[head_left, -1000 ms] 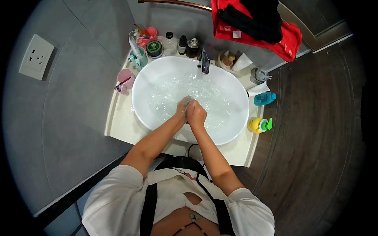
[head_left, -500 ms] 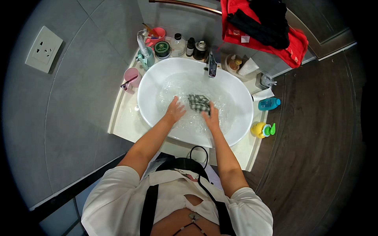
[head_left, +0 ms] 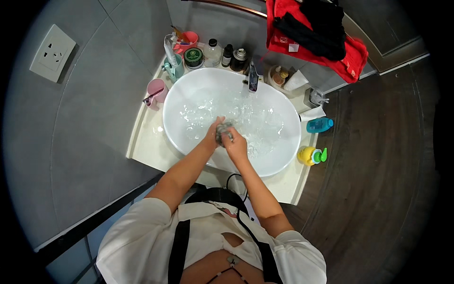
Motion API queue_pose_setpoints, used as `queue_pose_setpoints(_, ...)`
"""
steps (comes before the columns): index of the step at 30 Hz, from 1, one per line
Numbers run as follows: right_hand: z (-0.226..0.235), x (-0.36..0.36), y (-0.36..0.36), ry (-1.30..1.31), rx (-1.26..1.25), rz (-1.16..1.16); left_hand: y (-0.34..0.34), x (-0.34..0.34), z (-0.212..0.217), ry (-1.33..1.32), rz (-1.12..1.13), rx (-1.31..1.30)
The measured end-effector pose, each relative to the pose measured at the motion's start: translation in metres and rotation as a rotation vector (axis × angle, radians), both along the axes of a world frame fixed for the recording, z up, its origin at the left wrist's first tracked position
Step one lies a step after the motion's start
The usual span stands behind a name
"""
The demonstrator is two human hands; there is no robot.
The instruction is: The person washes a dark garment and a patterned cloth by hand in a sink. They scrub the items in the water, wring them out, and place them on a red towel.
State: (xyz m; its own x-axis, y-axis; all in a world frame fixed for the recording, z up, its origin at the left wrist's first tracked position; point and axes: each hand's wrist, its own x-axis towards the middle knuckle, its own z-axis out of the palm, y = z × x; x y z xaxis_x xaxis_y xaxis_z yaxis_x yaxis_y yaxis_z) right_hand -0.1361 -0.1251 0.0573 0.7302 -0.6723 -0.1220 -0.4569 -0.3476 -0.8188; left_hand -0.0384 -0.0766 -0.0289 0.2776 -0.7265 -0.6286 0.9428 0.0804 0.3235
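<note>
A checked grey-and-white cloth [head_left: 224,130] is bunched into a small wad between my two hands, over the near part of the basin. My left hand [head_left: 212,136] cups it from the left side. From the right, the fingers of my right hand [head_left: 237,145] close over the wad. Most of the cloth is hidden by my fingers. Below and around my hands, rippling water fills the white oval washbasin [head_left: 172,99]. The faucet [head_left: 253,79] stands at the basin's far rim.
Left of the basin stand a pink cup [head_left: 157,90] and a teal cup [head_left: 174,69]. A green-lidded jar [head_left: 193,57] and several bottles line the back. At the right are a blue bottle [head_left: 320,125] and a yellow pump bottle [head_left: 309,155]. A red towel [head_left: 326,54] hangs beyond.
My hands have come together, nearer and to the left. The cloth, spread in the water before, is now gathered between them. The water surface shows stronger ripples.
</note>
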Motion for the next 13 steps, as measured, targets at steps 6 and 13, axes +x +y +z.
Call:
queue_pose_setpoints(6,0.005,0.003,0.003,0.118,-0.224,-0.034,-0.013,-0.005,0.047,0.094,-0.050,-0.138)
queue_pose_setpoints(13,-0.018,0.018,-0.032,0.152,-0.319,-0.215,-0.033,-0.020,0.037,-0.059,0.087,0.201)
